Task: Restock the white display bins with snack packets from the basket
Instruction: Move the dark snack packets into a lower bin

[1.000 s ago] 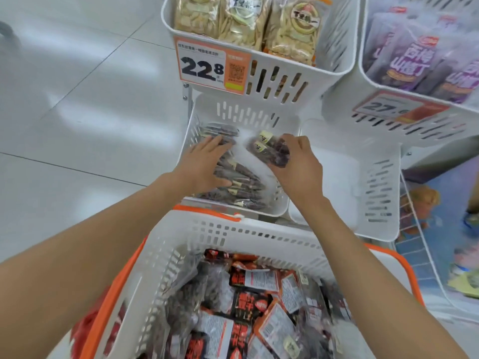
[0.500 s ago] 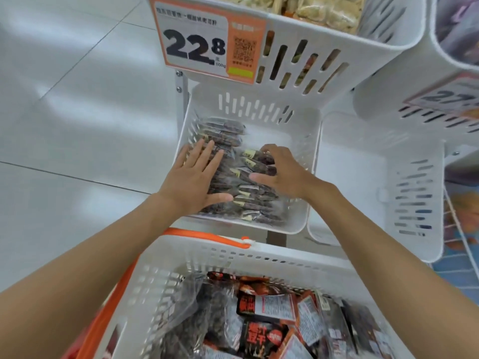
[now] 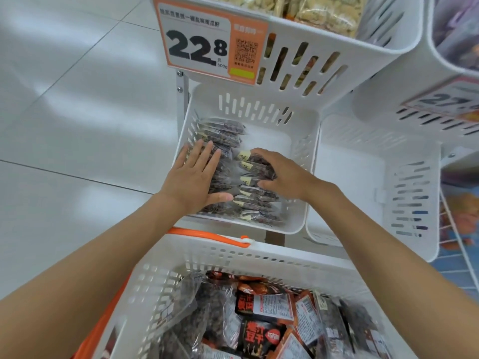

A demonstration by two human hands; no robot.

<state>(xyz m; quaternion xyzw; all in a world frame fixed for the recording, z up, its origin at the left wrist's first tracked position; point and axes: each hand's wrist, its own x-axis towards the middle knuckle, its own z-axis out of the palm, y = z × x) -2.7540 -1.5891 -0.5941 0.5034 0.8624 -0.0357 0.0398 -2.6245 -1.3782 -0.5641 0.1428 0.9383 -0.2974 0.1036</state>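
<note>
The right hand (image 3: 282,174) has lowered its gripped packets (image 3: 256,167) into the bin (image 3: 269,138) beside the left-edge row (image 3: 223,133), pressed by the flat left hand (image 3: 193,177); placement nearly done.

Price tag (image 3: 210,40) on far upper bin (image 3: 337,63): "22.8 元", "500g", QR code. Right tag (image 3: 445,99): "27", rest blurred. Black packet (image 3: 259,338) in near basket (image 3: 233,257): "豆干".

Dark snack packets (image 3: 256,200) lie in overlapping rows filling the nine-o'clock side of the white display bin (image 3: 269,138), more heaped in the basket (image 3: 233,257) at six.
</note>
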